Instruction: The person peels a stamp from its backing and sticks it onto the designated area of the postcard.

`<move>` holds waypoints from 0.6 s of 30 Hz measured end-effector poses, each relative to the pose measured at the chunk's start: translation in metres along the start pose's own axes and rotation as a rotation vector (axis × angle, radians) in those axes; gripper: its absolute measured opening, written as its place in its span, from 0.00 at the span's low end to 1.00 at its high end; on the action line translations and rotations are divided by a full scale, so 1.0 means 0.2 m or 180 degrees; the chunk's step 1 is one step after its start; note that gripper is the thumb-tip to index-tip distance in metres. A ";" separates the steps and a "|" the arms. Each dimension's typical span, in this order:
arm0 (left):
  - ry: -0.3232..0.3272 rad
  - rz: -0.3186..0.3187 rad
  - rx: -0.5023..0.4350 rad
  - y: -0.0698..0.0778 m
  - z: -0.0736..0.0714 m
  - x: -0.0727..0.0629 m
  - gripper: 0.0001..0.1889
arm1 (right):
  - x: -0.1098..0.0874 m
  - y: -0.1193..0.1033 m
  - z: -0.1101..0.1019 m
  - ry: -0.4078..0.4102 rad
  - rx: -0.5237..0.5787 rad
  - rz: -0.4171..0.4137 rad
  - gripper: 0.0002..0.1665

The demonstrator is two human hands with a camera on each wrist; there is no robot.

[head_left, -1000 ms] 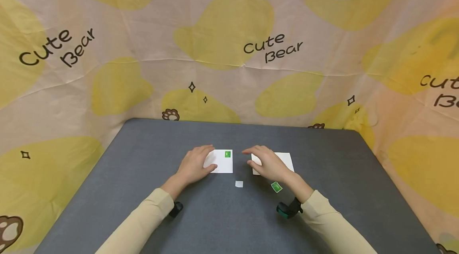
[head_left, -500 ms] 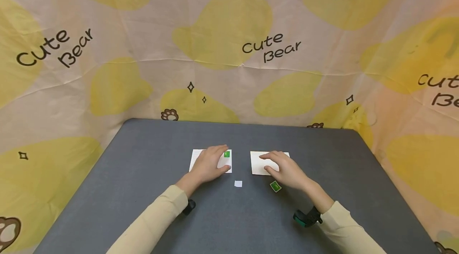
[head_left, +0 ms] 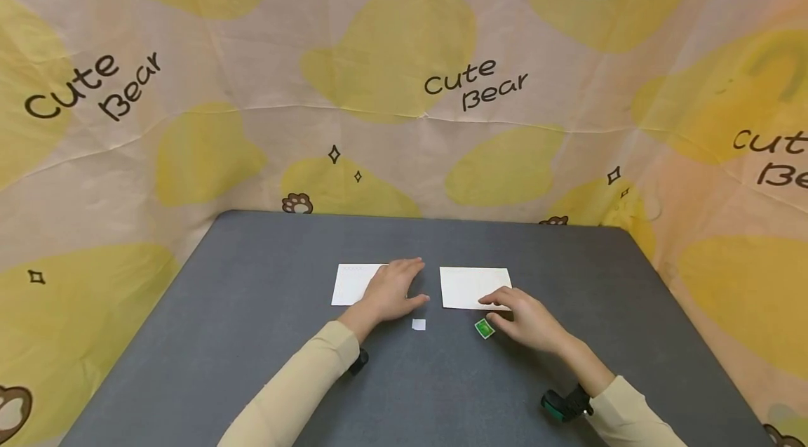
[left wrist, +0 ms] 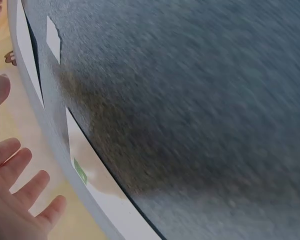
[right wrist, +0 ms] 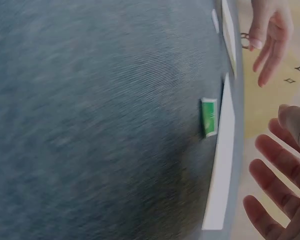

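Two white envelopes lie side by side on the grey table. My left hand is over the right part of the left envelope, fingers spread and holding nothing. It hides that envelope's corner in the head view; the left wrist view shows a green stamp on it. By the lower right corner of the right envelope is my right hand, thumb and fingers apart around nothing. Close to its thumb tip, a loose green stamp with a pale border lies tilted on the table.
A small white paper square lies between the envelopes, nearer to me. The grey table has its far edge against a printed fabric backdrop. Dark bands with devices sit on both wrists.
My left hand has moved right across the left envelope, covering its stamped corner. My right hand has moved right and toward me, off most of the right envelope, closer to the loose stamp.
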State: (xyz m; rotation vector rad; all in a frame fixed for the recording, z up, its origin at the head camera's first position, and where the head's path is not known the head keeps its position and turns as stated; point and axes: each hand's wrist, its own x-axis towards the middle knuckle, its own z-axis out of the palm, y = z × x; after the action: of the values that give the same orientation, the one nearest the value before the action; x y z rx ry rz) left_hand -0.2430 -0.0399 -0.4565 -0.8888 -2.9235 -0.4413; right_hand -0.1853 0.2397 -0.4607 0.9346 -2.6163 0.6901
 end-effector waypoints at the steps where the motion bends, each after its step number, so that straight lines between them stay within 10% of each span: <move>1: -0.0036 0.0008 0.0016 0.01 0.00 0.01 0.34 | -0.01 0.00 0.00 -0.0029 -0.0004 0.0006 0.14; 18: -0.0580 -0.0004 0.0341 0.15 0.06 0.11 0.39 | -0.09 0.02 0.03 -0.0256 0.0005 -0.0066 0.12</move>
State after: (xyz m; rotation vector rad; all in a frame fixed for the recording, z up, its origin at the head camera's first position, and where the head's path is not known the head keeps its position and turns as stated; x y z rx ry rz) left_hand -0.2435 -0.0005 -0.4566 -0.9605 -3.0760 -0.2109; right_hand -0.1756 0.2489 -0.4740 1.0084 -2.6719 0.6626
